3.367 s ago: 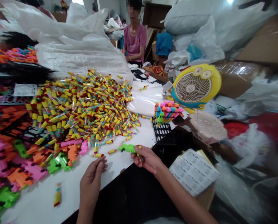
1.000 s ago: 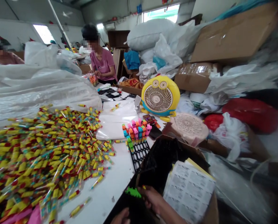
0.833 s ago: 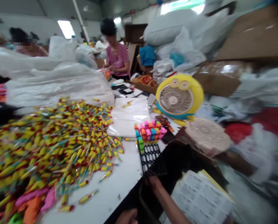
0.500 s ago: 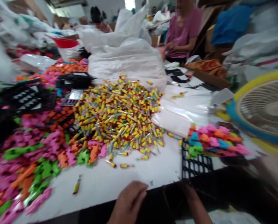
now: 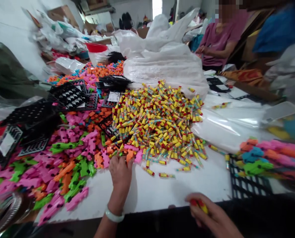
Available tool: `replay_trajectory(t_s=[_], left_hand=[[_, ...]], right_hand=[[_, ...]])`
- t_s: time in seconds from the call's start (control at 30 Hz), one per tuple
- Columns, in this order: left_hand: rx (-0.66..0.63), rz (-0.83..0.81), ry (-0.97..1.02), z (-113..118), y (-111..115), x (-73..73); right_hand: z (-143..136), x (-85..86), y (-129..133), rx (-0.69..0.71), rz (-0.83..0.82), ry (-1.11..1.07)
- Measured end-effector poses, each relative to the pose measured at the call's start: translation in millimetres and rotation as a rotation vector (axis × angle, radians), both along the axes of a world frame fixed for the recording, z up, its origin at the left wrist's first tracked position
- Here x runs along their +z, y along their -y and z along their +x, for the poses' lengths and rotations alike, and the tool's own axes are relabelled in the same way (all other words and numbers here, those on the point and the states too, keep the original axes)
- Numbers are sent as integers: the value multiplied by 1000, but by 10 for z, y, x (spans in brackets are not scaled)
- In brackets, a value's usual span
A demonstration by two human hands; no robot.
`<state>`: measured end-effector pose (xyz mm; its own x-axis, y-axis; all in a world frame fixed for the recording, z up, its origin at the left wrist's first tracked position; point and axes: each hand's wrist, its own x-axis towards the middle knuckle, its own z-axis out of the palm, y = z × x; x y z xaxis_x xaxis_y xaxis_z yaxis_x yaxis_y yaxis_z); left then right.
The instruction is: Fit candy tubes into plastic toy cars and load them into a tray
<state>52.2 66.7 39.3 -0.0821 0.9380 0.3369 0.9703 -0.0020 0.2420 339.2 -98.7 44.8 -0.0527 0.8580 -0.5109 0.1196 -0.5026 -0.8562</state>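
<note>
My left hand (image 5: 120,172), with a pale bangle (image 5: 114,215) on its wrist, reaches to the near edge of the heap of toy cars. Its fingers curl down beside an orange toy car (image 5: 129,155); what they pinch is hidden. Low on the right, at the table's front edge, my right hand (image 5: 209,211) is closed around small yellow tubes with red caps (image 5: 201,205), their number unclear. A large pile of such tubes (image 5: 157,119) covers the middle of the table. Pink, orange and green toy cars (image 5: 70,165) spread to its left.
Black plastic trays (image 5: 35,119) lie over the cars at left. A black grid tray (image 5: 248,181) with colourful toy cars (image 5: 258,162) sits at right. White plastic sheeting (image 5: 226,125) and a big white sack (image 5: 162,62) stand behind. A person in a pink top (image 5: 219,43) works beyond.
The view has turned left. My left hand has gone from the table's front edge forward and left to the toy cars. Tubes now show in my right hand; the lone tube at left is no longer visible.
</note>
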Motion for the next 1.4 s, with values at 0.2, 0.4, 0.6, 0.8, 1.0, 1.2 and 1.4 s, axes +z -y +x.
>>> replay_trajectory(t_s=[0.2,0.4,0.6,0.8,1.0,1.2,1.4], left_hand=[[-190,37,438,-96,254,79],[-433,-30,577,-133,629,265],[-491,-171,814,-60,787,259],[-399,-348,1011,6,867,266],[-257,-833,1406,76,842,284],[-520,-456,1013,116,869,268],[-513,-470,1012,130,895,172]], right_hand=[[-713,257,-785,117,311,131],[-1079,230,-897,171,436,116],[-1140,173,-746,147,415,34],[-963,184,-595,144,384,162],[-896,235,-595,302,482,125],[-994,124,-574,64,264,-37],[-917,70,-500,75,288,-27]])
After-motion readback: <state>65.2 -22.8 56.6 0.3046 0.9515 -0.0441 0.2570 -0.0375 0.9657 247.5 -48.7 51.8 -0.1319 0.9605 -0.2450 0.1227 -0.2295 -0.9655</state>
